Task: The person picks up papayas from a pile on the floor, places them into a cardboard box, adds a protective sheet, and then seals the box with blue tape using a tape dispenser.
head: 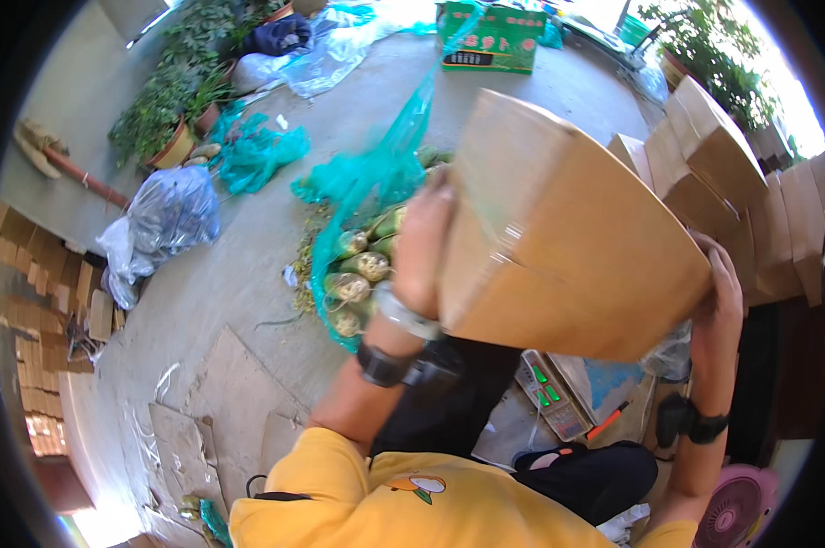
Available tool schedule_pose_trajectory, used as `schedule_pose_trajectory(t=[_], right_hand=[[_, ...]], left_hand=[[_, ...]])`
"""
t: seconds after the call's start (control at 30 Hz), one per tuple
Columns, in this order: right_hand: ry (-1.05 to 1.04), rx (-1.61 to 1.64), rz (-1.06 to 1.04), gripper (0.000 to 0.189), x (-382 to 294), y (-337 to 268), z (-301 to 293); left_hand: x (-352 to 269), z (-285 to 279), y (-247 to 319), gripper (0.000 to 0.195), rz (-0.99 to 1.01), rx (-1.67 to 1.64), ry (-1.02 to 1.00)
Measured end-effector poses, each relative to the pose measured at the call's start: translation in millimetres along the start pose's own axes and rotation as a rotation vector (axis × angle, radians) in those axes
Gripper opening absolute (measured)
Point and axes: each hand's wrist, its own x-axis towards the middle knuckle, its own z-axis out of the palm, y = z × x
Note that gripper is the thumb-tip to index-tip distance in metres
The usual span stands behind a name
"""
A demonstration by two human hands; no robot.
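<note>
A brown cardboard box (577, 240) is held up in front of me, tilted, with clear tape across its edge. My left hand (425, 233) presses against its left side, the fingertips partly hidden behind it. My right hand (721, 281) grips its right edge. Behind my left forearm, green-and-white radishes (351, 288) lie on the floor in a teal plastic bag (371, 178), which is pulled open. Below the box stands a digital scale (556, 397) with lit green displays, and an orange-handled tool (608, 421) lies beside it.
Stacked cardboard boxes (707, 151) stand on the right, with a pink fan (734, 507) lower down. Flattened cardboard (241, 383) lies left of my legs. A stuffed plastic bag (173, 212), potted plants (173, 137) and a printed green carton (491, 38) are farther off.
</note>
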Motion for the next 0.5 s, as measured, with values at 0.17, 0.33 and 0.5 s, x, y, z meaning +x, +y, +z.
schedule_pose_trajectory(t=[0.17,0.33,0.5], right_hand=[[-0.276,-0.047,0.078,0.036,-8.5,-28.8,156.5],[-0.586,0.078,0.320,0.037,-54.4,60.5,290.8],[-0.712,0.006,0.713,0.038,-143.1,162.6,371.5]], left_hand=[[-53.9,-155.8,63.0,0.035,0.076,0.427,0.173],[-157.6,-303.7,42.2,0.037,-0.018,-0.380,0.270],[-306.0,-415.0,-33.9,0.035,-0.163,0.023,0.502]])
